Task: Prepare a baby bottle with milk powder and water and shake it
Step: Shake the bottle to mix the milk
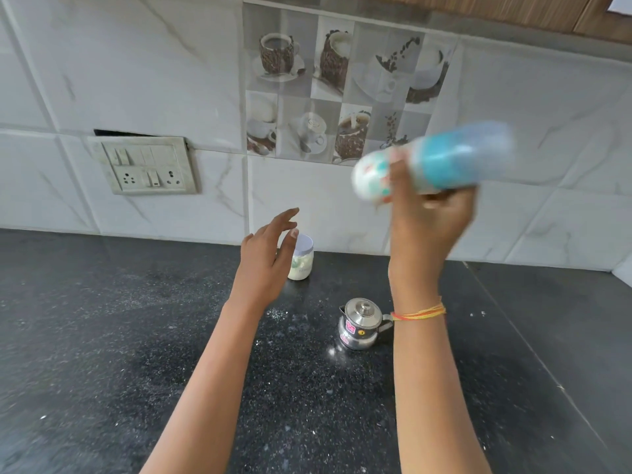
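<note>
My right hand [432, 217] grips the baby bottle [444, 159] up in front of the tiled wall. The bottle lies nearly on its side, its blue cap end pointing right and its patterned white body left; it is blurred by motion. My left hand [270, 254] hovers with straight, relaxed fingers above the counter, holding nothing, just in front of a small jar of white milk powder [301, 260] that stands near the wall. A small lidded steel water pot [359, 325] stands on the counter beside my right forearm.
The black speckled counter [102, 336] carries scattered white powder near the pot. A switch and socket plate [150, 167] sits on the wall at the left. A counter seam runs diagonally on the right.
</note>
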